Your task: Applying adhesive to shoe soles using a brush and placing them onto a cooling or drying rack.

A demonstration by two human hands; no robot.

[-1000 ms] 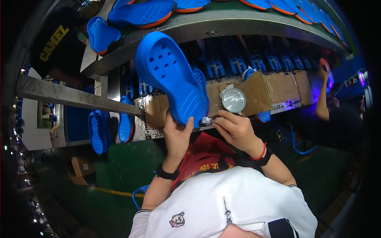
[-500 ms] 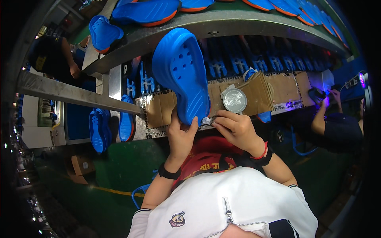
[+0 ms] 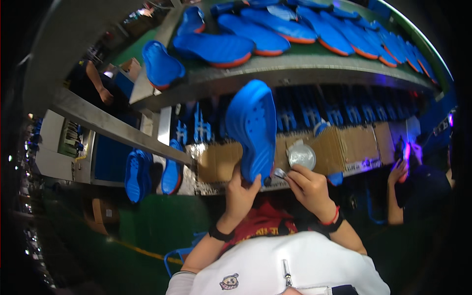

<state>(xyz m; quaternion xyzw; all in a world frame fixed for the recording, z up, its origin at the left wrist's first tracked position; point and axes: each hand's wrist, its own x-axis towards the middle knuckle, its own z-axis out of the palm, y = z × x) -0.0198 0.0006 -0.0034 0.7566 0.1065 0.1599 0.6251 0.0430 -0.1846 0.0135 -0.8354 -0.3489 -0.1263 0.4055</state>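
Note:
A blue clog-like shoe with holes in its toe part stands upright, toe end up. Its lower end sits in my left hand, fingers behind and thumb at the front. To its right, my right hand pinches a small whitish crumpled wad beside the lower end of the shoe. Whether the wad touches the shoe I cannot tell. A round tin with a pale grey top lies just beyond my right fingers, on brown cardboard.
Several blue soles with orange edges cover the metal-edged shelf above. Beneath it stand rows of blue frames. More blue shoes hang at left beside a metal bar. A co-worker's hand holds something under purple light.
The view has tilted, so the scene sits lower and further right. The shoe has turned more edge-on. My right hand still pinches the wad. The co-worker at right has raised an object.

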